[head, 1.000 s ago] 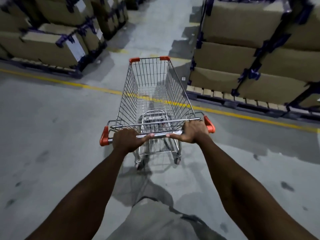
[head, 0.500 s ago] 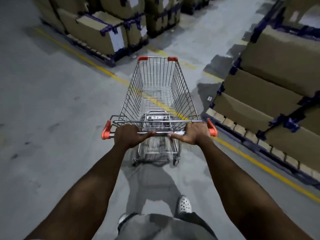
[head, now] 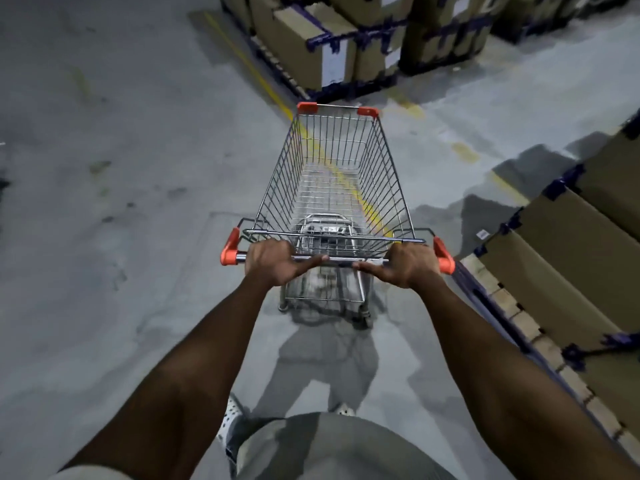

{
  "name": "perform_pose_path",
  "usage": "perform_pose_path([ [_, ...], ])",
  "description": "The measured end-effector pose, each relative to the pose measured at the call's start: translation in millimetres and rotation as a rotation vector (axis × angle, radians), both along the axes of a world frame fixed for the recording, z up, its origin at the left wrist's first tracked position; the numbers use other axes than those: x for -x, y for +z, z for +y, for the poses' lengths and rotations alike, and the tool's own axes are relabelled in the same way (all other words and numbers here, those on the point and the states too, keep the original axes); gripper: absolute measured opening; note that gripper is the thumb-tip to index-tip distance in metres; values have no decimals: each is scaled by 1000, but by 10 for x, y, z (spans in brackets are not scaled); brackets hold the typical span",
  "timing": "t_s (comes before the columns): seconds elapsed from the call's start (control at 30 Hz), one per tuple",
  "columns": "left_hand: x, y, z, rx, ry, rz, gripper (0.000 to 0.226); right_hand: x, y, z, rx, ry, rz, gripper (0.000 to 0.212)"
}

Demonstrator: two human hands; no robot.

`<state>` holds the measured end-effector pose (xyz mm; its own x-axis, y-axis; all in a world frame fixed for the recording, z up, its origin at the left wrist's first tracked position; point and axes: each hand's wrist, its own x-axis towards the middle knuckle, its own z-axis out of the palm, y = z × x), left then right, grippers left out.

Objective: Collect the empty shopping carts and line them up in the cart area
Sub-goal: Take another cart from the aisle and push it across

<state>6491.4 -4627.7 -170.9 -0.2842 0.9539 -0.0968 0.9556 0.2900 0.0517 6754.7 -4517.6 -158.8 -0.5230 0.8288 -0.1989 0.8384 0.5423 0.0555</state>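
Item: wire shopping cart (head: 334, 174), empty, on the concrete floor (head: 121, 202) between pallets of boxes (head: 571, 258). Our left hand (head: 273, 263) and right hand (head: 403, 266) are both wrapped around its handle bar (head: 341, 259). We judge it light, rigid, free-rolling; best held at the bar.

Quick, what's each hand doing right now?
Left hand: closed around the cart handle.
Right hand: closed around the same handle.
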Motion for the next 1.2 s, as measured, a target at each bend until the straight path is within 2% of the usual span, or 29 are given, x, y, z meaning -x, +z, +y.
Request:
perform_pose_path([
  [0.23, -59, -39, -255, 12, 144, 6, 108, 127, 11, 108, -30, 152, -27, 102],
  [0.4, 54, -29, -535, -26, 228, -1, 99, 377, -26, 35, -45, 224, -2, 102],
  [0.9, 938, -41, -1496, 33, 418, 67, 107, 1606, -61, -520, -7, 447, 28, 101],
  [1.2, 1500, -76, -1811, 17, 508, 81, 102, 2392, -76, -595, -12, 584, -34, 103],
])
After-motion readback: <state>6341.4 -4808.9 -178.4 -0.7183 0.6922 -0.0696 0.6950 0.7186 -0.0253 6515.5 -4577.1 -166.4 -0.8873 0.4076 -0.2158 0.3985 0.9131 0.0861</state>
